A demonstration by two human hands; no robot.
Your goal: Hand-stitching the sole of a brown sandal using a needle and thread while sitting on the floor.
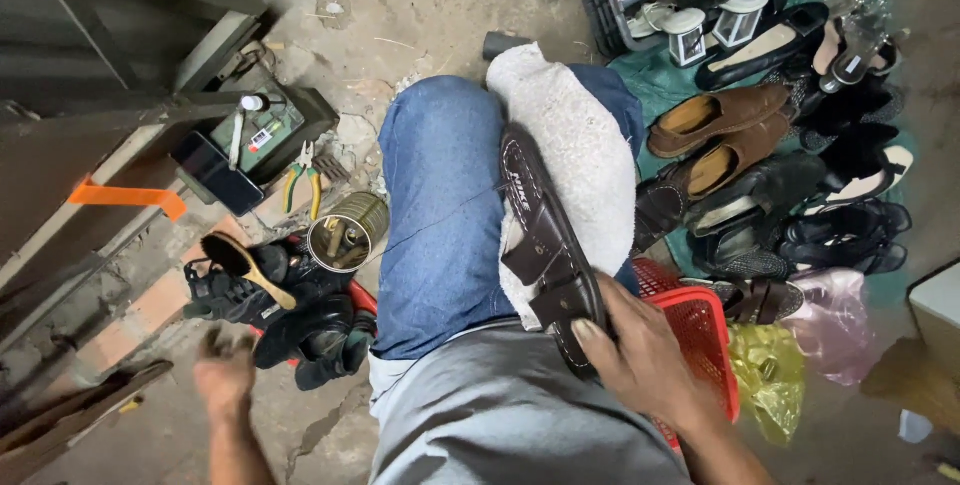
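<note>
Two hands sit well apart: the right hand (640, 355) clamps the dark sandal's (545, 245) near end, its length running away along the lap; the left hand (225, 375), blurred, hangs empty, fingers spread, by the floor.

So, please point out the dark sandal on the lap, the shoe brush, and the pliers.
dark sandal (540, 235), head view, on its strap.
shoe brush (245, 263), head view, where the bristle head meets the wooden handle.
pliers (303, 180), head view, on the yellow-green handles.

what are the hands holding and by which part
The right hand grips a dark brown sandal by its near end. The left hand, blurred, holds nothing visible.
</note>
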